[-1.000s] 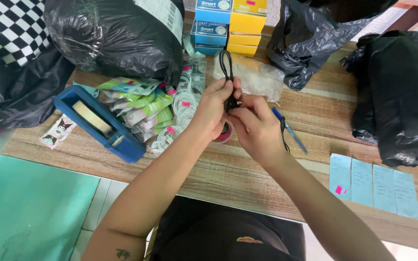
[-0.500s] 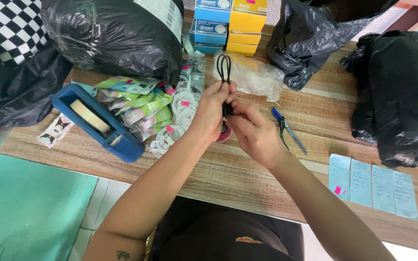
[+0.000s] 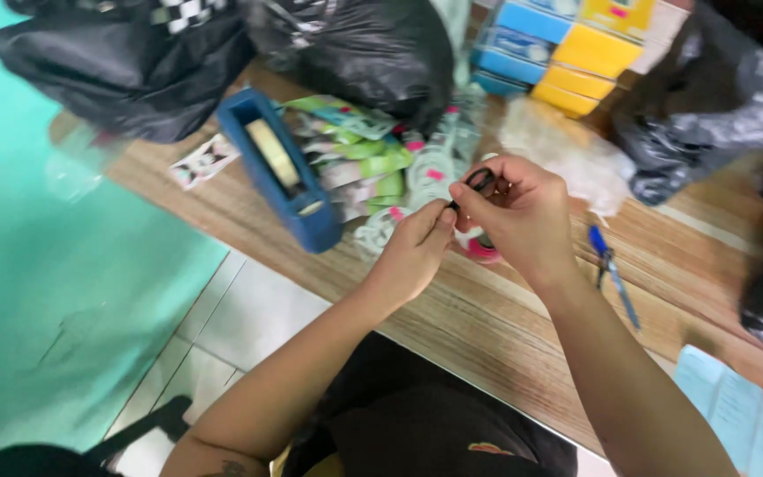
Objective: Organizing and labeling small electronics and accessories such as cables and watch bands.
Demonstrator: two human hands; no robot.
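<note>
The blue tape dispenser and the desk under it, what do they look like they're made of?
Tape dispenser: probably hard plastic, going by its even blue colour, moulded edges and faint sheen. Desk: wood or a wood-look laminate, with brown streaky grain in plank-like strips; the blurred picture cannot settle which.

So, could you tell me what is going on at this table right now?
A person seated at a wooden table is working a thin black cable between both hands. The right hand pinches a small loop of it, while the left hand holds the cable just beside that, fingertips nearly touching. To the left lie a blue tape dispenser and a pile of green and pink packets. A blue pen lies to the right, and black plastic bags sit behind.
</note>
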